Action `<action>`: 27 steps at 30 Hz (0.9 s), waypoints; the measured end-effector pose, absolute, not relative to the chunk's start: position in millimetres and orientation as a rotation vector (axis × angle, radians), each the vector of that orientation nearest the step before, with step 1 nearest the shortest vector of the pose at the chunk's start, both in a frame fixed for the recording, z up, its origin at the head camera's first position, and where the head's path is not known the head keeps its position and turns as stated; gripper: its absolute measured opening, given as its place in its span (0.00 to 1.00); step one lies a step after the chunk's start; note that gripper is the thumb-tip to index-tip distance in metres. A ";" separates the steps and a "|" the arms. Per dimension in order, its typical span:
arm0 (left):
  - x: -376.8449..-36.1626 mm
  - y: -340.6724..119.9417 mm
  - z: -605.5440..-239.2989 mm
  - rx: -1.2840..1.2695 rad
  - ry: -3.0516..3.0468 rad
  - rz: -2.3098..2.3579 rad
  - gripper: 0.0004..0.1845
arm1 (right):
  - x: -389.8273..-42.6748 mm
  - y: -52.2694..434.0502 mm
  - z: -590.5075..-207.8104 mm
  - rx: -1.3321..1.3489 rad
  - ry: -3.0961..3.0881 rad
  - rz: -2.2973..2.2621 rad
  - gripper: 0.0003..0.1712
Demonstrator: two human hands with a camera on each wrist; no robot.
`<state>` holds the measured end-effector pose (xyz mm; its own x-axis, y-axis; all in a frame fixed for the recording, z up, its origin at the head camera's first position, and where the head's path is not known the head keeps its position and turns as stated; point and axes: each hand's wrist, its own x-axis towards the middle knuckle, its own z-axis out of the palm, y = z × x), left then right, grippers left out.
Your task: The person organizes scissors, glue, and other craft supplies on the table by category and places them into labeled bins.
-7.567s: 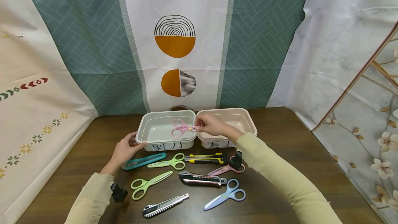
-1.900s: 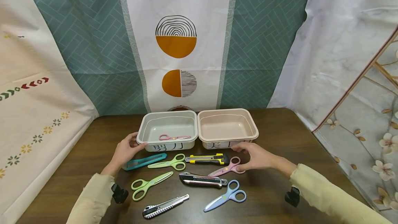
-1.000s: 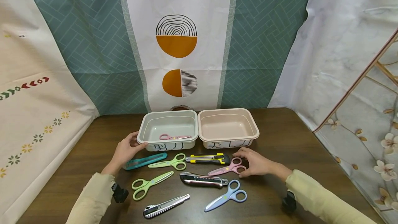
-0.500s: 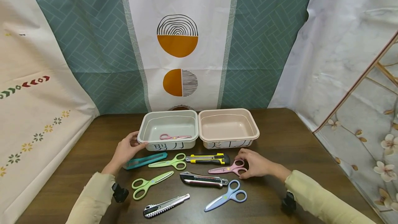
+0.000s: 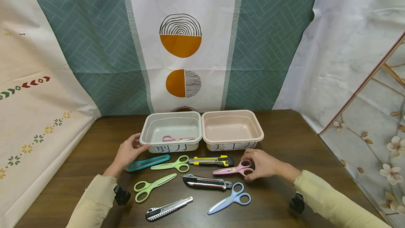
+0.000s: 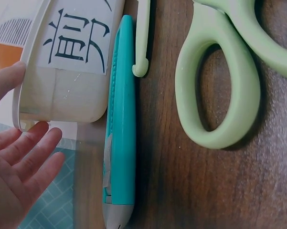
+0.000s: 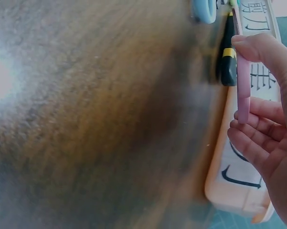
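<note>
My right hand (image 5: pixel 261 163) pinches the handle loops of the pink scissors (image 5: pixel 231 170) between thumb and fingers, blades pointing left; the right wrist view shows the pink handle (image 7: pixel 243 86) edge-on there. My left hand (image 5: pixel 128 152) holds the near left corner of the grey bin (image 5: pixel 175 146), thumb at the rim in the left wrist view. Another pair of pink scissors (image 5: pixel 178 139) lies inside that bin. A pink-beige bin (image 5: pixel 232 140) stands close against its right side. Both bins carry black characters on white labels.
Around the hands lie a teal cutter (image 5: pixel 148 162), a yellow-black cutter (image 5: pixel 211 161), a black-red cutter (image 5: pixel 207 182) and a silver-black cutter (image 5: pixel 169 208). Green scissors (image 5: pixel 172 165), more green scissors (image 5: pixel 154 186) and blue scissors (image 5: pixel 230 199) share the table (image 5: pixel 272 203).
The first pink scissors went from my right hand into the grey bin. My right hand then moved to the second pair, which has turned and shifted slightly right. My left hand stays put.
</note>
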<state>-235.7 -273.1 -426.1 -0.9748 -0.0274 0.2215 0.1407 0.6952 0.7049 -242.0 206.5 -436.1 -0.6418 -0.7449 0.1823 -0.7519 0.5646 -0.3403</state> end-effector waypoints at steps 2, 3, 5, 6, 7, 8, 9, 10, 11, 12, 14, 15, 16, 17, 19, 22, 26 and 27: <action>-235.6 -273.4 -426.1 -0.096 -2.693 -1.149 0.33 | -241.2 205.5 -432.4 1.325 -2.766 0.588 0.24; -235.6 -273.5 -426.1 -0.096 -2.692 -1.152 0.33 | -240.9 204.9 -430.6 1.324 -2.771 0.578 0.24; -235.3 -273.7 -425.9 -0.095 -2.692 -1.157 0.33 | -240.0 203.5 -426.7 1.321 -2.789 0.567 0.24; -235.0 -273.7 -425.7 -0.093 -2.693 -1.157 0.33 | -239.6 202.8 -425.0 1.319 -2.798 0.560 0.24; -234.7 -273.6 -425.4 -0.092 -2.694 -1.159 0.33 | -239.3 202.0 -423.4 1.320 -2.801 0.559 0.23; -234.3 -273.5 -425.1 -0.089 -2.694 -1.158 0.33 | -239.1 201.1 -421.9 1.319 -2.805 0.560 0.23; -234.0 -273.4 -424.9 -0.088 -2.695 -1.157 0.33 | -239.1 200.3 -420.6 1.320 -2.805 0.557 0.23; -233.8 -273.3 -424.8 -0.087 -2.696 -1.156 0.33 | -239.3 199.5 -419.6 1.326 -2.797 0.557 0.23; -233.5 -273.1 -424.6 -0.086 -2.696 -1.155 0.33 | -239.5 198.7 -418.6 1.333 -2.789 0.556 0.23; -233.4 -273.0 -424.5 -0.086 -2.696 -1.153 0.33 | -239.7 197.9 -417.5 1.335 -2.786 0.559 0.23; -233.4 -272.9 -424.6 -0.086 -2.695 -1.149 0.33 | -240.0 196.6 -415.1 1.341 -2.774 0.554 0.23; -233.4 -272.8 -424.6 -0.087 -2.695 -1.147 0.33 | -240.3 196.1 -414.0 1.348 -2.767 0.551 0.23; -233.4 -272.7 -424.6 -0.088 -2.696 -1.145 0.33 | -240.6 195.7 -412.9 1.355 -2.760 0.546 0.23; -233.5 -272.6 -424.5 -0.089 -2.695 -1.142 0.33 | -240.7 195.2 -411.3 1.360 -2.754 0.541 0.23; -233.8 -272.3 -424.5 -0.091 -2.695 -1.139 0.32 | -241.4 194.2 -408.3 1.377 -2.732 0.527 0.24; -234.4 -272.2 -424.5 -0.093 -2.696 -1.135 0.32 | -243.2 192.2 -402.7 1.407 -2.695 0.510 0.24; -235.1 -272.4 -424.5 -0.088 -2.698 -1.131 0.32 | -247.4 188.6 -393.3 1.430 -2.660 0.493 0.24; -235.1 -272.4 -424.3 -0.087 -2.698 -1.130 0.32 | -248.6 187.5 -391.1 1.432 -2.654 0.488 0.24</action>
